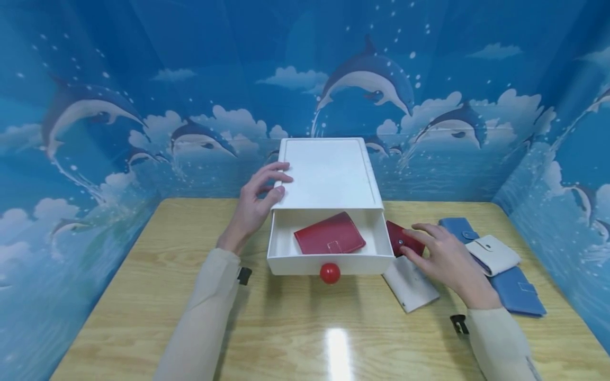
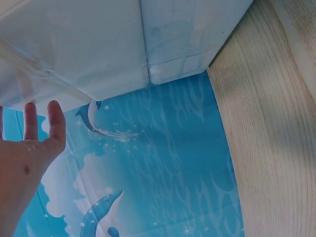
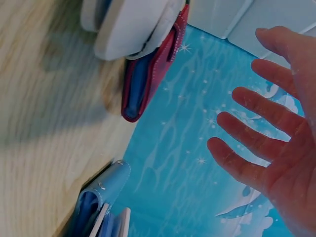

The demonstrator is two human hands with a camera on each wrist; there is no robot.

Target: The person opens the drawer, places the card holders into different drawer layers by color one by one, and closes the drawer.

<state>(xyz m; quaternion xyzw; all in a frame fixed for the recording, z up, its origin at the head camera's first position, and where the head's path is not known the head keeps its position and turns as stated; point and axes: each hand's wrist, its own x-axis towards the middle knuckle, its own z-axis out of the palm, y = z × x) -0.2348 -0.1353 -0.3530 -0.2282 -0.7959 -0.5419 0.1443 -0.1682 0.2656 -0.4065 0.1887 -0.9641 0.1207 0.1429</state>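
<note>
My left hand (image 1: 257, 203) rests on the left top edge of a white drawer box (image 1: 329, 172). In the left wrist view, that hand's fingers (image 2: 57, 123) lie straight along the box's side. The drawer is pulled out, showing a red wallet (image 1: 329, 235) lying inside; a round red knob (image 1: 330, 273) sits on its front. To the right of the drawer, my right hand (image 1: 448, 259) hovers over a smaller dark red wallet (image 1: 397, 238) with a snap. Its fingers (image 3: 247, 133) are spread in the right wrist view. Below that wallet lies a white wallet (image 1: 411, 286).
Farther right, a cream wallet (image 1: 493, 254) lies across a blue wallet (image 1: 519, 293), and another blue wallet (image 1: 457, 228) is behind them. The wooden table (image 1: 157, 275) ends at blue dolphin-printed walls (image 1: 214, 69) on the left, back and right.
</note>
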